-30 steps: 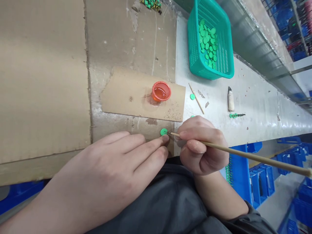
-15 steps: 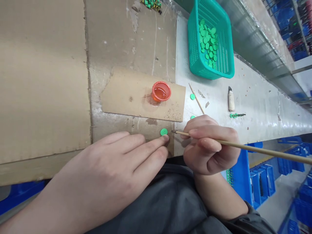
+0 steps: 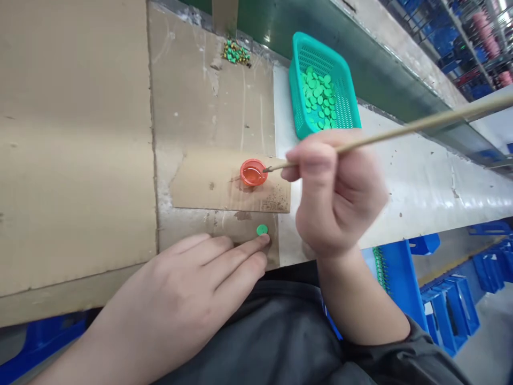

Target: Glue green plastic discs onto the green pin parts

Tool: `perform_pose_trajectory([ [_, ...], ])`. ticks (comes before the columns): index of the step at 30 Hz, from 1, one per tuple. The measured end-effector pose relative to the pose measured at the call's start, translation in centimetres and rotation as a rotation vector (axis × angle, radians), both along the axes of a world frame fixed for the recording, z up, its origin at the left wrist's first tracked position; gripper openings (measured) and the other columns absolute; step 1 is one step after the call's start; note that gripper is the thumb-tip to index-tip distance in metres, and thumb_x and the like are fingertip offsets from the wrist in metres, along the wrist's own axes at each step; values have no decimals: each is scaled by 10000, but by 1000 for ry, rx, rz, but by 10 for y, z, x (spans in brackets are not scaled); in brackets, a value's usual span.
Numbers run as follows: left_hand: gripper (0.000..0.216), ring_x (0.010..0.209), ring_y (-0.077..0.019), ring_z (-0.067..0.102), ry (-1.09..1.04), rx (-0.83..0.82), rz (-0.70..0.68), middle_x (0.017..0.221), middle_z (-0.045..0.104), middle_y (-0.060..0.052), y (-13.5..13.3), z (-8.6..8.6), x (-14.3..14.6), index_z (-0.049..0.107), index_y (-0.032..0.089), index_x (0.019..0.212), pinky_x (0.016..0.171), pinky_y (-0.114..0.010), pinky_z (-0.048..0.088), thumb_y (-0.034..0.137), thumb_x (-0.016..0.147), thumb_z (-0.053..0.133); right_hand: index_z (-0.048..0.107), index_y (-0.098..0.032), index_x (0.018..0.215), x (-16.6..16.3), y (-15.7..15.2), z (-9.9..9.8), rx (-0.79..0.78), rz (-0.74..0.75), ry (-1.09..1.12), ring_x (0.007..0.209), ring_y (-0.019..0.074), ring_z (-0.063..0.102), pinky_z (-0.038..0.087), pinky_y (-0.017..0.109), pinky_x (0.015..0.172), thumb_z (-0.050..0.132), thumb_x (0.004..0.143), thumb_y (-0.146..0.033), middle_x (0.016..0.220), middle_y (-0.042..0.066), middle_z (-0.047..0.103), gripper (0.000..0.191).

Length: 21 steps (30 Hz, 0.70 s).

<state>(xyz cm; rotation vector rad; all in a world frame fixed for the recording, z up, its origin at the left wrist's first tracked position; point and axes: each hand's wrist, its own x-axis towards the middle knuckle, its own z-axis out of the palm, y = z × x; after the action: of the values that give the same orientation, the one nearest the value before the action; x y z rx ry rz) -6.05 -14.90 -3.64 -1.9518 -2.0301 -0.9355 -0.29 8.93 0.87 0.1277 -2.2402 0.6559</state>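
My left hand (image 3: pixel 192 283) lies flat on the cardboard with its fingers stretched out. One fingertip touches a small green disc (image 3: pixel 262 230) near the bench's front edge. My right hand (image 3: pixel 336 198) is closed round a thin wooden stick (image 3: pixel 401 128). The stick's tip reaches the rim of a small orange cup (image 3: pixel 253 172) holding clear liquid. That cup stands on a loose piece of cardboard (image 3: pixel 208 184).
A teal basket (image 3: pixel 298 101) holding several green discs stands at the back on the white bench (image 3: pixel 420 176). A small heap of green and dark parts (image 3: pixel 236 52) lies at the far edge. Large cardboard sheets (image 3: pixel 72 139) cover the left. Blue crates (image 3: pixel 481 278) stand below right.
My right hand has lifted the stick away from the green disc and carried its tip up to the orange cup. The left hand stays by the disc. The view has tilted upward.
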Motion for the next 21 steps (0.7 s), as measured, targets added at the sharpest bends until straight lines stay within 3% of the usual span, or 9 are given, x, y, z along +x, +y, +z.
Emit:
perform_pose_trajectory([
  [4,279,930,-249,713,-13,-18,-2,1323,835,-86,-1,2,0,791,151,1253,829,-466,580,49,1203,536,701,-271,1068,-20,-4,-10,-20,-74,29,764,134,773,677,325,734,563,1348,-430,951,-22,727,350],
  [15,263,934,-254,708,-18,-26,-6,1271,835,-66,-2,-1,0,773,167,1258,843,-474,561,61,1227,534,685,-282,1139,-16,-1,-19,9,-108,-52,815,136,760,680,331,807,544,1351,-361,1008,-13,714,267],
  [21,278,1017,-252,744,-13,-19,2,1441,818,-99,-3,0,0,790,155,1262,879,-463,583,64,1218,531,770,-295,1188,-9,-2,-12,-64,-15,107,852,176,799,712,389,815,601,1331,-374,1023,2,751,236],
])
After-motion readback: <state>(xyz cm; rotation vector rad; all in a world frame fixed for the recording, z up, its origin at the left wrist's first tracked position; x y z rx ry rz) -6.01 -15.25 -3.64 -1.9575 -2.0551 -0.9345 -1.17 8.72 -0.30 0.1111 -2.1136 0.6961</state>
